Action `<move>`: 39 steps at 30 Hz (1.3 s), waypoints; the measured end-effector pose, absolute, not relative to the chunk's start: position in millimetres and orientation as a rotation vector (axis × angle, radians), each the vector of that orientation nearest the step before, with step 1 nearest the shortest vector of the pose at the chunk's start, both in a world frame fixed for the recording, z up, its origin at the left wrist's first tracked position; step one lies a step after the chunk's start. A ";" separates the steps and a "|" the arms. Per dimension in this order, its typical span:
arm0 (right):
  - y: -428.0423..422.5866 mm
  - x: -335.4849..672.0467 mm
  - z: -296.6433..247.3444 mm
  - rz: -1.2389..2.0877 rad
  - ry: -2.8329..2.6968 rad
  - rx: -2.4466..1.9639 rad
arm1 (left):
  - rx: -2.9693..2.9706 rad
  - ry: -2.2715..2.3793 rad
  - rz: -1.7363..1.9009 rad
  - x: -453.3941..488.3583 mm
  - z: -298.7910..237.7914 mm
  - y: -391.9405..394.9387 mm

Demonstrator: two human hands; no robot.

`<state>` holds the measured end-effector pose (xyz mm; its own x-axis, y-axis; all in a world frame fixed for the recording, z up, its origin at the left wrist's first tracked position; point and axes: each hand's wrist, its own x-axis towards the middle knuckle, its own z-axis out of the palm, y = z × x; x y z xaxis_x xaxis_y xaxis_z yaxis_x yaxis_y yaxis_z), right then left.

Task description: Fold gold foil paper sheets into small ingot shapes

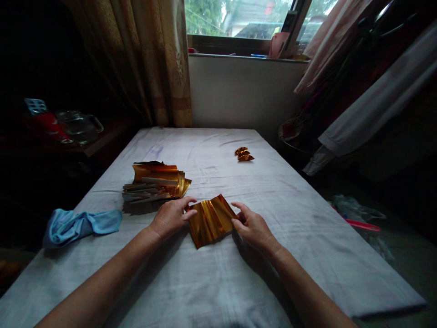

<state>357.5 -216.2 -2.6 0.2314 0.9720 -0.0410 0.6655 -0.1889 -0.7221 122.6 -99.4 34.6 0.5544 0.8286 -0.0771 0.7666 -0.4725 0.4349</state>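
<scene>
Left hand (pixel 171 215) and right hand (pixel 251 226) pinch opposite edges of a creased gold sheet (pixel 210 220). Fingertips under the sheet are hidden. Room to the left is too dark to read.

— Dim overall; where does the light come from?
— From the window (pixel 239 18) at the far end; the daylight there is washed out, nearly blown; it spreads softly down the white tablecloth (pixel 218 282).
— Shadows?
— Soft ones, falling toward the camera, below the stack of foil papers (pixel 155 184); the room's left side sinks into black.
— Glare?
— Bright streaks on the gold foil sheet (pixel 211 221); wide-angle stretch at the frame's edges; the near corners look smeared.
</scene>
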 end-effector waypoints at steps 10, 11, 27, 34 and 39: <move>-226.2 348.5 -2.0 0.580 -1.680 -1.932 | 2.536 1.374 0.175 138.7 26.7 -94.2; -226.5 348.8 -2.7 0.562 -1.694 -1.917 | 2.545 1.372 0.184 139.6 25.2 -93.6; -221.7 353.6 1.9 0.525 -1.653 -2.103 | 2.834 0.882 0.508 140.2 0.8 -143.2; -221.7 354.5 3.5 0.551 -1.677 -2.083 | 2.805 0.810 0.353 156.5 -10.8 -151.3; -222.4 356.3 3.0 0.581 -1.676 -2.046 | 2.812 0.782 0.330 163.3 -7.0 -149.0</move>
<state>356.3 -222.4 3.0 0.1817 0.9821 -0.0489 0.8018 -0.1768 -0.5709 163.3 -149.0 -7.0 0.8349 0.5270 0.1589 0.4814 -0.8390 0.2536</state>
